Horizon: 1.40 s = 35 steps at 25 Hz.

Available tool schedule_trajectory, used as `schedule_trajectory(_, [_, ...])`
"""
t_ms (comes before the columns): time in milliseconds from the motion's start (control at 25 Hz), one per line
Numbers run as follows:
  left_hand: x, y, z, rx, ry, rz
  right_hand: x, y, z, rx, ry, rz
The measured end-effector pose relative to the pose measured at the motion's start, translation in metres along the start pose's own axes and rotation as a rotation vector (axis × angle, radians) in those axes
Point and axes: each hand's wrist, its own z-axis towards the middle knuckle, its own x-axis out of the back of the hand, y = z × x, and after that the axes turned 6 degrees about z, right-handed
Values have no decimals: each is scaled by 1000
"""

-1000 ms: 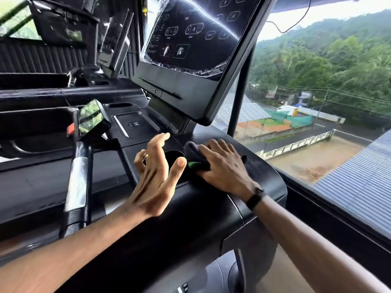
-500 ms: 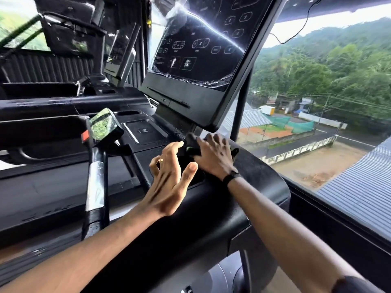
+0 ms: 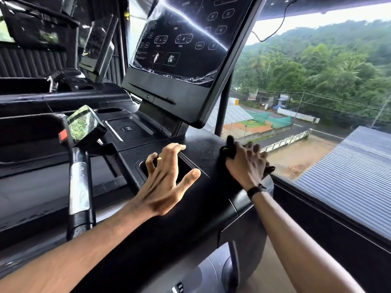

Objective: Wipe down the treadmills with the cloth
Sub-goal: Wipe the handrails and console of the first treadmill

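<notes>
The person is standing at the black moulded plastic treadmill console [image 3: 207, 199], and the right hand [image 3: 246, 163] is pressing a dark cloth with a green edge [image 3: 229, 150] against the console's far right edge, just beside the window side; the fingers are curling over the cloth and bunching it under the palm, with a dark fold poking up above the knuckles. The cloth is looking soft, light and limp, so I judge it will crumple and slip unless it is gathered in the palm as it is now, and spread flatter for broad strokes. The left hand [image 3: 167, 176], wearing a gold ring, is hovering with fingers spread and bent over the recessed cup holder [image 3: 186, 169] near the console's middle, holding nothing. Above both hands the big tilted black display panel [image 3: 186, 60] is overhanging the console's back edge, its clear protective film torn and peeling, which I would expect to snag a wiping cloth. At the left, a black and silver handlebar grip [image 3: 79, 187] with a glossy control pod [image 3: 83, 123] is rising beside the flat charging tray [image 3: 129, 129]. A slim black upright post [image 3: 222, 111] is standing behind the right hand.
</notes>
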Motion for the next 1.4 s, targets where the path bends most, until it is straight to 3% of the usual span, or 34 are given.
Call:
schedule_trajectory(120, [0,-1,-2,-21,7,2,8,-21,-67,254,62,138])
schedule_trajectory(240, [-1,0,-3,-6,44,19,9,17,-106,404,188,283])
schedule_trajectory(320, [-3,-1,-3,64,147,44,9,44,-94,272,192,267])
schedule_trajectory(440, [-2,-2,-1,236,297,42,6,41,-41,53,59,127])
schedule_trajectory(600, [-2,-1,-1,325,399,45,-16,-7,28,90,-12,-95])
schedule_trajectory(720, [0,-3,1,434,480,32,-37,-53,51,85,-99,-69])
schedule_trajectory(800, [1,-5,2,456,489,40,-45,-92,43,196,-190,1])
schedule_trajectory(920, [1,-4,2,444,482,56,-40,-143,17,420,-189,6])
schedule_trajectory(1160, [7,-4,4,417,583,34,-35,-213,-19,608,-313,29])
schedule_trajectory(1280, [14,0,2,299,659,-56,-16,-198,-57,522,-261,246])
schedule_trajectory(1400, [24,6,-4,163,736,-102,0,-185,-78,690,-112,286])
